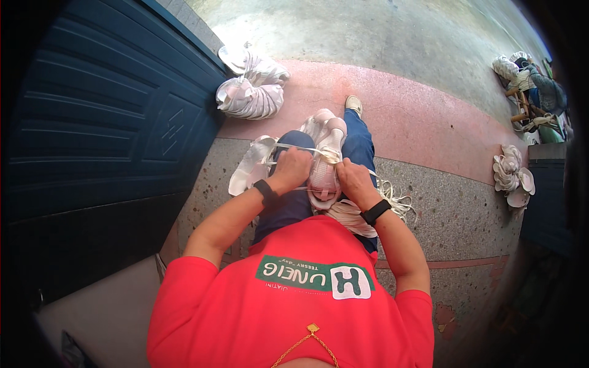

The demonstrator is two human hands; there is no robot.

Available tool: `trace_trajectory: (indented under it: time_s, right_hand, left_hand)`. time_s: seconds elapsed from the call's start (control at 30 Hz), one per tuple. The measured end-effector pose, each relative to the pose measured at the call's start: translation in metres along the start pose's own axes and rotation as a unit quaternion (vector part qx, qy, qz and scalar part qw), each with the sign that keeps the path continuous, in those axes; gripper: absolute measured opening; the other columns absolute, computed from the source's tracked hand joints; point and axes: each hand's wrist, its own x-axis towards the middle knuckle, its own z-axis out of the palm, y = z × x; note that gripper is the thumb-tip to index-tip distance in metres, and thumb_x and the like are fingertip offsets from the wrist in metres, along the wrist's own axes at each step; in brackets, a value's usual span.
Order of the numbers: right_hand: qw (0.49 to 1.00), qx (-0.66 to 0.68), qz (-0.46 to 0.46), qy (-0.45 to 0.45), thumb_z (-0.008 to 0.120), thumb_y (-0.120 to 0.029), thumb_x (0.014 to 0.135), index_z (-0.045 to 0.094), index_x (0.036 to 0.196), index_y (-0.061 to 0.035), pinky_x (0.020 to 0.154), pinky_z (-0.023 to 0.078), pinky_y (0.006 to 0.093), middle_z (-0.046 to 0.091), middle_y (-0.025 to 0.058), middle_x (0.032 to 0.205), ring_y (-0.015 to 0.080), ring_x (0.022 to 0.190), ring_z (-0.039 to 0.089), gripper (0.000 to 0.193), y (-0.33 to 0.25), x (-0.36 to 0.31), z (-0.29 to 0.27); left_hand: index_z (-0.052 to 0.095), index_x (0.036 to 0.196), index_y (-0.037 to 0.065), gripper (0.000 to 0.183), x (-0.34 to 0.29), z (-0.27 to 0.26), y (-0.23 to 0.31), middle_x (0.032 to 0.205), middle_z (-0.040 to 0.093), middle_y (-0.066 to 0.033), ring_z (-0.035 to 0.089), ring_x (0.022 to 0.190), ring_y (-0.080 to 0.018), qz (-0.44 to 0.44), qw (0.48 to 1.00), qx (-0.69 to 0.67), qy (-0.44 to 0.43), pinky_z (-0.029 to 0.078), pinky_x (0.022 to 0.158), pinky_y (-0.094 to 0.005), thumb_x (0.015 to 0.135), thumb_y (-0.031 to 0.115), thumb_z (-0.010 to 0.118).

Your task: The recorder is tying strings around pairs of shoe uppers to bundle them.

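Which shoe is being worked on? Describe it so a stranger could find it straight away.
Start at the red shirt at the bottom and follow both forearms up to the lap. There, between the left hand and right hand, lies a pale pink-white shoe. Unlike the piled shoes by the blue door, it alone is gripped, with white laces pulled across it.

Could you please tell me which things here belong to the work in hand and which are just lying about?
In hand: left hand and right hand on the shoe in the lap, pulling its lace; loose laces beside the right hand.

Lying about: shoe pile by the door, shoe stack at right, far heap.
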Motion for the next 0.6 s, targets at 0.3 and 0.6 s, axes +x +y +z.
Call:
trace_trajectory:
  time_s: [0.3, 0.6]
  right_hand:
    - [0.993, -0.06, 0.06, 0.087, 0.071, -0.027, 0.088, 0.07, 0.084, -0.0112, 0.08, 0.043, 0.0423, 0.064, 0.006, 0.089, 0.0258, 0.094, 0.059, 0.016, -0.009, -0.006, -0.012]
    - [0.994, 0.028, 0.102, 0.041, 0.065, -0.025, 0.089, 0.074, 0.091, -0.0083, 0.085, 0.047, 0.05, 0.067, 0.0108, 0.096, 0.033, 0.099, 0.06, 0.019, 0.001, -0.018, 0.001]
  left_hand:
    - [0.072, 0.08, 0.011, 0.017, 0.004, 0.002, 0.013, 0.08, 0.069, -0.0091, 0.061, 0.087, -0.0306, 0.038, 0.993, 0.071, 0.091, 0.043, 0.078, -0.0455, 0.088, 0.026, 0.072]
    - [0.073, 0.094, 0.011, 0.017, -0.008, 0.001, 0.02, 0.092, 0.07, -0.0053, 0.058, 0.1, -0.028, -0.039, 0.998, 0.038, 0.012, 0.041, 0.082, -0.0453, 0.084, 0.025, 0.071]
